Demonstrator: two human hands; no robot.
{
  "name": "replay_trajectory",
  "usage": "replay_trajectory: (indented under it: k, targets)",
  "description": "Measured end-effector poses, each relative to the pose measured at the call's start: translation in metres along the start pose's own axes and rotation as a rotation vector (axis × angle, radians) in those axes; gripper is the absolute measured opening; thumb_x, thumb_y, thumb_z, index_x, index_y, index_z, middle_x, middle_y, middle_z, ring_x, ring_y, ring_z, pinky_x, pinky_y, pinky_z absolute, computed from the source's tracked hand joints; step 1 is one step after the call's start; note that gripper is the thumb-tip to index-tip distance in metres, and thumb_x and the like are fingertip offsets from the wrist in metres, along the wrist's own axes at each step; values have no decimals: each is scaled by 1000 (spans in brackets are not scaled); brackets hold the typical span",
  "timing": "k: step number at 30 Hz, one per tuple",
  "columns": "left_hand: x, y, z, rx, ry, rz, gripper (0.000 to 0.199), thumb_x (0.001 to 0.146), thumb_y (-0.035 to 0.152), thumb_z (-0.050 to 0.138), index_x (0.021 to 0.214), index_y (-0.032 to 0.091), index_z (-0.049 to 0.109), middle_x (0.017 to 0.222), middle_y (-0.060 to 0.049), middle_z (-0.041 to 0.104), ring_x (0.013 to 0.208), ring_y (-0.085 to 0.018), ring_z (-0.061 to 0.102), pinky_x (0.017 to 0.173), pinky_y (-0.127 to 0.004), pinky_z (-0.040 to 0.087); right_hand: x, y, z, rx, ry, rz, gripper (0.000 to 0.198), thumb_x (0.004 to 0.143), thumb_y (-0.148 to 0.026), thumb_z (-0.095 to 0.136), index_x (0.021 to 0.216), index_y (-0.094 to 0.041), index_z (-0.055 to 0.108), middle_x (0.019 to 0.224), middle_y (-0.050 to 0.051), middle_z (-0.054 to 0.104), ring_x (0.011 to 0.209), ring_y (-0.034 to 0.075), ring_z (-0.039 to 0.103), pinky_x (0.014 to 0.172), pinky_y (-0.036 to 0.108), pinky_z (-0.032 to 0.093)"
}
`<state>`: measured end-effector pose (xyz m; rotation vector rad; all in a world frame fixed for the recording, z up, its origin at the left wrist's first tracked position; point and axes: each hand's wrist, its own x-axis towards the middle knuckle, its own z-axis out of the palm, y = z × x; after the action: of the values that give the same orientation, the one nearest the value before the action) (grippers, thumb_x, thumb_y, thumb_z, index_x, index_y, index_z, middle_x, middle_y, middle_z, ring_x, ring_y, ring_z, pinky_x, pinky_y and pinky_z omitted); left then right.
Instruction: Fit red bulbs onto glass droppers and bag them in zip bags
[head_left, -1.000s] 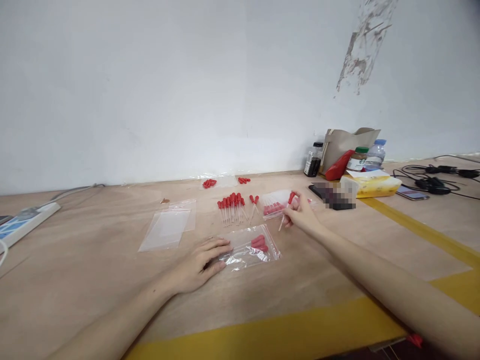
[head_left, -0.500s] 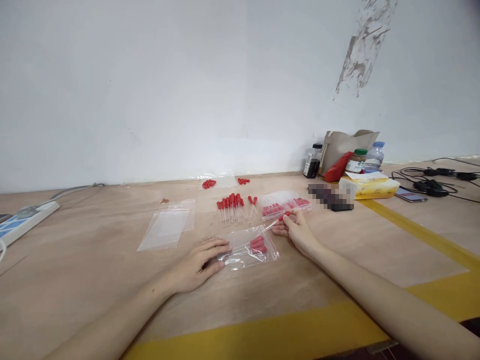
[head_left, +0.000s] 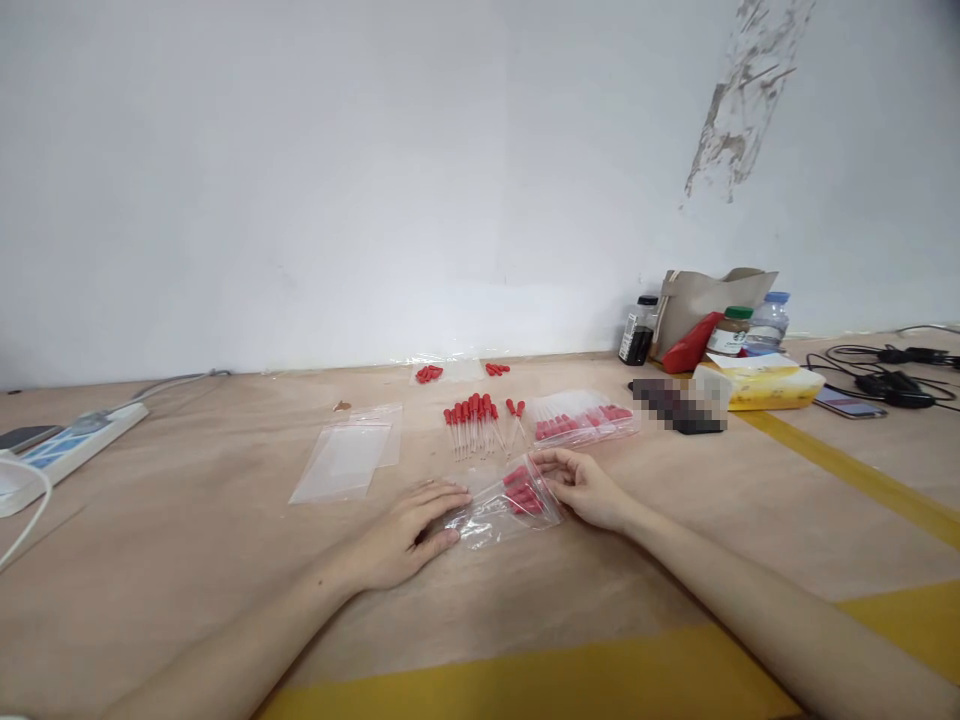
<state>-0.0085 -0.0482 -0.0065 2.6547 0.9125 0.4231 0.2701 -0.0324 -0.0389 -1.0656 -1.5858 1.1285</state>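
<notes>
A clear zip-lock bag (head_left: 487,530) lies on the table before me, with several red-bulbed droppers (head_left: 525,497) inside. My left hand (head_left: 409,530) rests at the bag's left end, fingers stretched over its edge and thumb along the near side, keeping hold of it. At the open right end, my right hand (head_left: 585,485) has its fingers and thumb closed on the bag's edge. One dropper bulb (head_left: 514,476) lies just left of these fingertips, within the bag's mouth. Loose droppers (head_left: 474,412) lie in a row behind the bag, and a filled bag (head_left: 574,420) lies beyond my right hand.
Flat plastic bags (head_left: 337,465) lie at left, near a power strip (head_left: 82,445). Red bulbs (head_left: 429,374) sit by the wall. At right are a dark bottle (head_left: 637,335), a tissue pack (head_left: 772,385), a phone (head_left: 851,402) and cables (head_left: 892,385).
My right hand has moved left and down to the bag's mouth; the dropper it held outside is now in the bag. My left hand stays at the bag's left end.
</notes>
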Motion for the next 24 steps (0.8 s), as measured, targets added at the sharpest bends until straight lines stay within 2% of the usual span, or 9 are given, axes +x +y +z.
replay_trajectory:
  k: [4,8,12,16,19,22,24]
  targets:
    - [-1,-1,1,-5,16,14,39,89,33,41,128,28,40,129,-3,46,120,-20,38,101,-41,31,-5,-9,1,75,-98,59,34,63,-28,66,92,-17,52,90,5,63,71,13,60,59,24,47]
    - [-2,-3,0,26,-20,27,36,91,30,37,126,32,43,132,-1,42,122,-20,36,102,-42,29,-6,-12,-4,85,-95,58,27,64,-32,66,85,-17,57,79,3,64,71,13,59,59,23,46]
    - [-1,-4,1,35,-29,15,35,91,30,36,126,33,43,134,0,40,123,-21,34,102,-42,30,6,-10,-17,-31,74,43,21,63,-33,65,74,-17,59,66,0,62,61,12,56,56,22,43]
    - [0,-3,1,15,-12,29,36,90,30,38,126,29,42,132,-3,42,122,-21,35,102,-40,31,39,-16,-27,-381,207,-20,10,64,-26,62,66,-16,59,64,2,62,61,13,56,57,23,42]
    - [0,-1,0,27,-10,33,37,91,31,37,127,29,41,131,-3,42,122,-21,36,102,-40,31,70,-23,-20,-677,312,75,6,65,-21,60,69,-17,59,71,4,65,69,15,59,62,23,43]
    - [1,0,-1,32,-7,39,36,91,31,37,126,27,42,130,-4,43,122,-21,36,102,-40,31,100,-23,-5,-742,402,170,20,67,-22,59,84,-13,58,84,13,65,81,22,60,65,26,43]
    - [1,1,-1,26,-6,37,35,90,31,38,125,26,43,129,-4,44,121,-20,36,102,-38,31,116,-18,4,-741,422,219,22,67,-22,60,85,-11,58,87,18,63,83,25,60,64,29,44]
